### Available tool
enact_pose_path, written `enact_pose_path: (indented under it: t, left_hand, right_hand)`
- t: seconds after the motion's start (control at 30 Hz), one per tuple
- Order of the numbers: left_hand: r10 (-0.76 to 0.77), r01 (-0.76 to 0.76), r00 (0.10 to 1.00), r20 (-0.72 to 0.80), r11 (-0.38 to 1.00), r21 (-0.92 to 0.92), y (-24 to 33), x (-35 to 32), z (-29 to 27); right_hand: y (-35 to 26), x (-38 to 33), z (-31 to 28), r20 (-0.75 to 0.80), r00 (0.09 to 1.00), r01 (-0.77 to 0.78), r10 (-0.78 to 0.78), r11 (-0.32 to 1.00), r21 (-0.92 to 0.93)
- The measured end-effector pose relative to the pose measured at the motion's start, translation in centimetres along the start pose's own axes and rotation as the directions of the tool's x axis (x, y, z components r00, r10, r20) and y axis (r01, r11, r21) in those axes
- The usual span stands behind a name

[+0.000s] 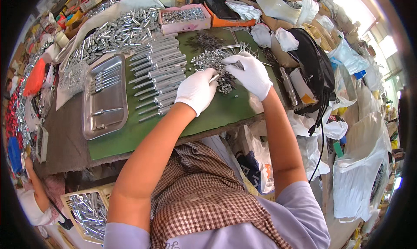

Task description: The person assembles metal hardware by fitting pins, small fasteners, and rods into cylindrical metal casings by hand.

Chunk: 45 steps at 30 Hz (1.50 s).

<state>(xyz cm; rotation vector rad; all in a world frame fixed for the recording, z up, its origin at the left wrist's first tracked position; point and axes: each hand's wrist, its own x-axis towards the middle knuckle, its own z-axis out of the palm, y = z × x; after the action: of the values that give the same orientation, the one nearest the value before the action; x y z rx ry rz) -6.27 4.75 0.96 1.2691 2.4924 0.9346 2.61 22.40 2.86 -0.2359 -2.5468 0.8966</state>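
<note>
Checked apron (pixel 204 192) nearest. Both gloved hands meet over green mat (pixel 226 110): left hand (pixel 196 91) pinches a small pin (pixel 214 78), right hand (pixel 252 74) grips a metal piece (pixel 238 65) beside the fastener pile (pixel 210 60). Judged step: assembly. Next needs careful alignment.

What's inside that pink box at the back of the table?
The pink box is filled with small silvery metal parts, piled nearly up to its rim. Only the top layer shows; whatever lies underneath, and the box's bottom, is covered by the pile.
</note>
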Motion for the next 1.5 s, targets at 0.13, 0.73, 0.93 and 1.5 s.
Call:
enact_pose_path:
  t: [0.13, 0.73, 0.93, 1.5]
  left_hand:
    - [0.034, -0.038, 0.998, -0.060, 0.997, -0.063, 0.6, -0.6, -0.3]
    - [-0.096, 0.039, 0.983, -0.156, 0.941, -0.337, 0.4, -3.9, -0.3]
    - [-0.056, -0.178, 0.876, -0.478, 0.885, -0.430, 0.6, -5.9, -0.1]
    - [-0.169, -0.208, 0.892, -0.419, 0.669, -0.713, 3.1, -10.4, -4.9]
  right_hand:
    - [-1.0, -0.3, 0.2, 0.055, 0.989, 0.140, -0.135, 0.985, -0.098]
    - [-1.5, -0.6, -0.8, 0.022, 0.996, -0.085, 0.083, 0.986, 0.142]
    - [-3.3, -1.5, -0.6, 0.094, 0.981, -0.186, 0.171, 0.963, 0.193]
    - [-13.1, -1.0, 0.3, 0.307, 0.938, -0.345, 0.162, 0.539, 0.768]
